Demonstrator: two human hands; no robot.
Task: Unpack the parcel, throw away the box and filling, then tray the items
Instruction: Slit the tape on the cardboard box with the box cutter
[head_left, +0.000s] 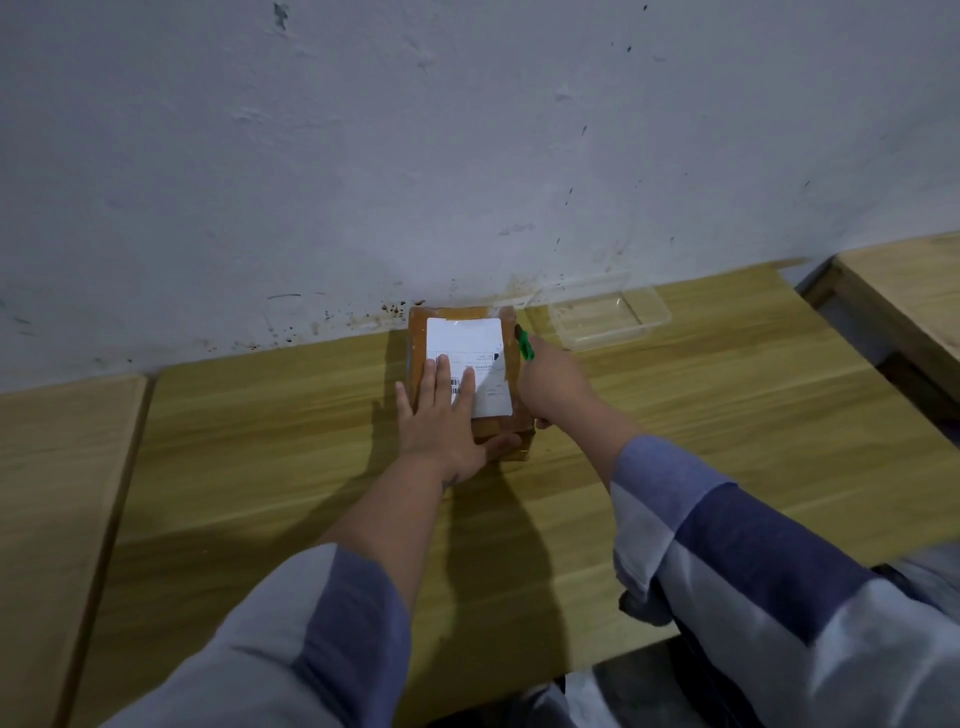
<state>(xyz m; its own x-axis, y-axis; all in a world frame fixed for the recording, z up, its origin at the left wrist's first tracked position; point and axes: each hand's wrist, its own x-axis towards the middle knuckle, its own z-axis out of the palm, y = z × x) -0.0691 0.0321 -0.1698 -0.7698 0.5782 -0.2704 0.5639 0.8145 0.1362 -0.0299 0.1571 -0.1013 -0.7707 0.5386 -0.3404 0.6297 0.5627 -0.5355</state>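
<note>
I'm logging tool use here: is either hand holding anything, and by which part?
The right hand grips a green cutter by its handle end; only the tip shows. The left hand holds nothing, pressing flat on the parcel.

Dim, cool indoor light falls from above and behind the person. The arms cast a broad soft shadow on the tabletop (675, 415), darkest near its front edge, and the box (467, 374) throws a narrow shadow to its left. The white label (467, 338) is the brightest patch, with a faint sheen. Wide-angle bending curves the tabletop's edges. The sleeves (779, 597) near the bottom corners look soft and blurred, and the wall (467, 130) appears grainy.
</note>
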